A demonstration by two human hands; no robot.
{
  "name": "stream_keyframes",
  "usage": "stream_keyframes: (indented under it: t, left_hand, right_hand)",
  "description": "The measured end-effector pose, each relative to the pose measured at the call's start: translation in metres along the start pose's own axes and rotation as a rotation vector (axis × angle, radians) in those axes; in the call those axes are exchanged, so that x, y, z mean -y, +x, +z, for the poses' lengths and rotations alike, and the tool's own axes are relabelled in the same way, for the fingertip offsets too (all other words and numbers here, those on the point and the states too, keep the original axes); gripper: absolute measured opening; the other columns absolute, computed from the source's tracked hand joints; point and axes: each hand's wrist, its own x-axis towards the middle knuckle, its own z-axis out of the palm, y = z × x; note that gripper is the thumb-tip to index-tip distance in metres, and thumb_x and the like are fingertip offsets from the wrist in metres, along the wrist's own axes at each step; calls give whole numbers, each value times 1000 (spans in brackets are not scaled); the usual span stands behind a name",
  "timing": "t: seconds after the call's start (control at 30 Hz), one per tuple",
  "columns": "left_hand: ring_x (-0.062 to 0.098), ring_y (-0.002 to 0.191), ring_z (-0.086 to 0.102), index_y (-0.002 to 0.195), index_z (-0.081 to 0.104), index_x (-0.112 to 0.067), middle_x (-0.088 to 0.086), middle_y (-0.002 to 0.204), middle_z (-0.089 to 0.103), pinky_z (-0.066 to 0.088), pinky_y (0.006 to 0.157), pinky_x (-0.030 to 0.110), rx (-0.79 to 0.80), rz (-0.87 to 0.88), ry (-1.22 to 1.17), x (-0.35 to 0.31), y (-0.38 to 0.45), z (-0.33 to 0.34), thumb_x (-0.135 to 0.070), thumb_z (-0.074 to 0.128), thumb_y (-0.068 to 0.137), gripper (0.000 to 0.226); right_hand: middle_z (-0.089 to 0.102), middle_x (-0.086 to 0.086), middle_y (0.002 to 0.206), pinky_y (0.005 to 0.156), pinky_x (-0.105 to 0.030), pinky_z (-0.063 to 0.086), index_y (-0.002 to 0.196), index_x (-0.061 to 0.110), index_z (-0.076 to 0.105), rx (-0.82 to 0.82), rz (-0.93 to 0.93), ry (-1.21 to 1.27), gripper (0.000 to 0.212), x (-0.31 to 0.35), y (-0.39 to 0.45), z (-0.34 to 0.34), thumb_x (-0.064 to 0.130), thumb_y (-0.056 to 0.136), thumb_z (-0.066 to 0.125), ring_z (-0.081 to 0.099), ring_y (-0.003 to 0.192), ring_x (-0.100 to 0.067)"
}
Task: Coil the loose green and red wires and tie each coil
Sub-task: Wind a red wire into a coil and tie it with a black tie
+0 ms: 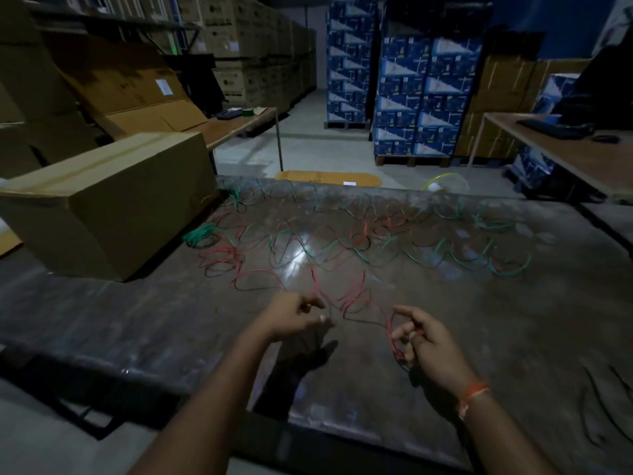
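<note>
Both hands [424,341] pinch thin, looping red wire [346,296] over scuffed table [479,337].

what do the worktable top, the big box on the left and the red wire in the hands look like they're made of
Dark worktable top: probably metal or laminate; worn, glossy, reflecting a light spot.
Large brown box: corrugated cardboard, matte, with a taped top seam.
Thin red wire: likely plastic-insulated, smooth and flexible; right hand has it in its grip, left hand pinches it.

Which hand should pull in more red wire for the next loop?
Probably left. The right hand already grips the red wire loops; the left hand sits beside the loose run.
</note>
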Motion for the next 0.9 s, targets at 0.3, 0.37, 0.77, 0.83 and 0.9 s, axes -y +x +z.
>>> stream_keyframes:
  t: [0.3, 0.37, 0.77, 0.83, 0.9]
  left_hand:
    - [5, 87, 68, 108, 69, -25, -10, 99, 72, 53, 72, 22, -77, 287, -162, -52, -99, 7, -30, 67, 95, 14]
    - [2, 75, 67, 99, 65, -24, -11, 88, 70, 52, 69, 24, -283, 208, -166, -43, -105, 11, -30, 67, 93, 8]
    - [38, 144, 30, 155, 30, -33, 14, 162, 25, 33, 112, 57, 40, -261, 333, 37, -39, -28, -72, 57, 85, 85]
    - [32, 124, 53, 151, 38, -26, 13, 151, 46, 47, 104, 47, 348, -346, 192, 28, -39, -41, -62, 61, 90, 75]
    - [31, 107, 64, 145, 43, -23, 12, 139, 56, 55, 93, 44, 549, -381, 119, 16, -52, -47, -52, 64, 93, 63]
  right_hand:
    - [65, -16, 83, 48, -26, 41, 126, 13, 60, -111, 44, 90, 59, -8, -56, -19, -22, 89, 30, 47, 45, -12]
    - [63, -16, 84, 43, -24, 40, 126, 12, 60, -114, 54, 91, 60, -5, -62, -18, -23, 88, 29, 46, 42, -9]
    - [64, -11, 81, 49, -29, 35, 130, 12, 60, -101, 136, 38, 54, -7, -65, 14, -17, 95, 30, 42, 45, -11]
    - [64, -11, 80, 49, -26, 36, 132, 8, 58, -63, 134, 11, 52, -6, -67, 23, -17, 96, 30, 43, 45, -8]
    - [64, -13, 82, 50, -22, 39, 134, 4, 55, 17, 122, -22, 50, -3, -73, 29, -18, 97, 30, 44, 45, -7]
